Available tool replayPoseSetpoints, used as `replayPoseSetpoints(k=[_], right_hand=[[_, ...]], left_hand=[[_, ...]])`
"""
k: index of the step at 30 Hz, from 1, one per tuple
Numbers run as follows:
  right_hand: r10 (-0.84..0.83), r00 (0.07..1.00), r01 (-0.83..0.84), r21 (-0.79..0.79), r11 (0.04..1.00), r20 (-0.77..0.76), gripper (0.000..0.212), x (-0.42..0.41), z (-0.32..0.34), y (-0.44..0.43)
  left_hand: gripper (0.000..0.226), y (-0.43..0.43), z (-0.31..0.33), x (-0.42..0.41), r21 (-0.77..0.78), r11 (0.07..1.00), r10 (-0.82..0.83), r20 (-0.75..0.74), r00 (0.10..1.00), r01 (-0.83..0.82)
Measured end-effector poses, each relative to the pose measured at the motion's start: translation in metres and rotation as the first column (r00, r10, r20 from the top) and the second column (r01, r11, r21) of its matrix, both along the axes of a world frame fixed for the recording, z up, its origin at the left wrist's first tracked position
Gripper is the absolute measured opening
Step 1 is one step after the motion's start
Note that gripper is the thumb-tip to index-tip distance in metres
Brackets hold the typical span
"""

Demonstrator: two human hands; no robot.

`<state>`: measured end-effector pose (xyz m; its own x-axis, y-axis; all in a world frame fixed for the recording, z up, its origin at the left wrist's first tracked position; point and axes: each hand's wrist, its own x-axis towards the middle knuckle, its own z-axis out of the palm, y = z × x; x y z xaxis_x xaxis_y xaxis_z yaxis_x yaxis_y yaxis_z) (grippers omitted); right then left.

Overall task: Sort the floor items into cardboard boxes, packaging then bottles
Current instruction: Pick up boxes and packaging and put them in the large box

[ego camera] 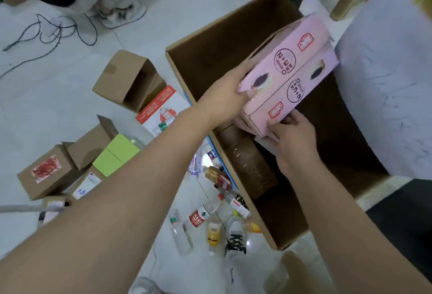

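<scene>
Two pink snack boxes [289, 71] lie side by side over the big open cardboard box [210, 43]. My left hand [226, 92] grips their left end, thumb on the near side. My right hand [292, 139] holds the near lower corner from below. Inside the big box, under the pink boxes, lies a brown ribbed bottle-like thing [247, 165]. On the floor to the left sit small packaging boxes: an open brown carton [126, 78], a red-and-white box [161, 107], a green-topped box [114, 156] and a brown carton with a red label [46, 172]. Several plastic bottles [205, 214] lie beside the big box.
Another person's shoe [121, 15] and legs stand at the top left, with black cables [46, 34] trailing over the tiles. My own shoe [236, 237] is among the bottles. A white sheet-covered thing [385, 78] borders the big box on the right.
</scene>
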<state>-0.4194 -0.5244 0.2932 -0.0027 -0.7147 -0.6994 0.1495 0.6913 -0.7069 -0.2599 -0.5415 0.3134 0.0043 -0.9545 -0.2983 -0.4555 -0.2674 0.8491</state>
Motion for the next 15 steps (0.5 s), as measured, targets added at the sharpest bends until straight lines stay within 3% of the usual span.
replayPoseSetpoints(k=[3,5,6,8,9,11,15], right_hand=[[-0.057,0.987,0.048,0.061,0.997,0.150,0.040,0.020,-0.024,-0.016],[0.022,0.985,-0.041,0.112,0.993,0.169,0.037,0.036,-0.035,-0.029],[0.099,0.983,-0.122,0.148,0.981,0.153,0.046,0.042,-0.037,-0.034],[0.253,0.962,-0.270,0.211,0.940,0.104,0.066,0.051,-0.040,-0.040],[0.313,0.946,-0.323,0.201,0.925,0.077,0.064,0.054,-0.039,-0.042],[0.388,0.921,-0.387,0.166,0.907,0.030,0.052,0.060,-0.038,-0.041],[0.392,0.920,-0.390,0.133,0.911,0.018,0.059,0.071,-0.040,-0.030]], left_hand=[[0.056,-0.026,-0.012,0.010,0.030,0.997,-0.075,0.121,0.990,0.072],[0.061,-0.036,-0.016,0.017,0.044,0.999,-0.040,0.308,0.951,0.028],[0.062,-0.039,-0.017,0.021,0.027,0.999,0.032,0.351,0.936,-0.045],[0.059,-0.037,-0.022,0.030,0.005,0.966,0.246,0.299,0.922,-0.260],[0.056,-0.035,-0.026,0.033,0.009,0.940,0.329,0.243,0.912,-0.341],[0.052,-0.025,-0.033,0.036,0.042,0.904,0.415,0.149,0.897,-0.425],[0.045,0.009,-0.042,0.030,0.090,0.853,0.517,-0.027,0.855,-0.513]])
